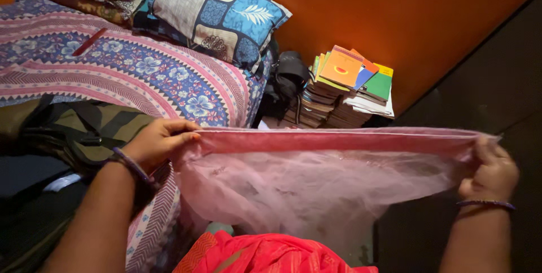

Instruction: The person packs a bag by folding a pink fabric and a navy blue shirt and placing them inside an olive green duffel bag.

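A sheer pink netted cloth with a solid pink band along its top edge is stretched out flat in front of me. My left hand grips the band's left end, next to the bed. My right hand grips the right end, fingers curled over the edge. The thin fabric hangs down between both hands. Beneath it lies a red-orange garment at the bottom of the view.
A bed with a patterned pink and blue sheet fills the left. A camouflage cloth lies on it, pillows at its head. A stack of books and a black bag stand against the orange wall.
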